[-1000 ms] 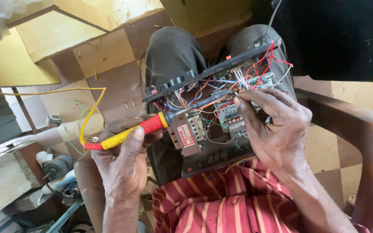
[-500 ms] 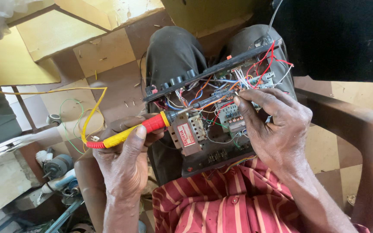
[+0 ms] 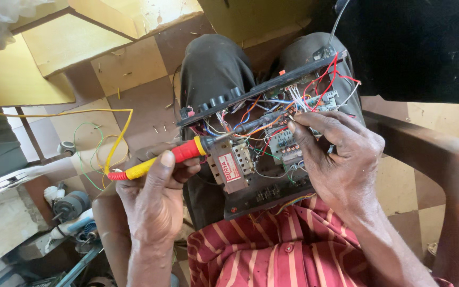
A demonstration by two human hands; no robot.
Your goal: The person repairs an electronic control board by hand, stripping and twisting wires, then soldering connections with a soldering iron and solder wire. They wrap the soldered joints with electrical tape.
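Left hand (image 3: 152, 204) grips the red-yellow soldering iron (image 3: 158, 161), tip nudged slightly further into the wiring than a second ago, so soldering continues. Right hand (image 3: 341, 159) pinches a wire (image 3: 293, 114) on the open amplifier chassis (image 3: 264, 143), just beyond both hands on the lap. Farther out: tiled floor (image 3: 134, 69), brown chair arm (image 3: 442, 154).

One soldering iron (image 3: 158, 161); one open chassis (image 3: 264, 143); one transformer (image 3: 232, 166); two hands: left (image 3: 152, 204), right (image 3: 341, 162).
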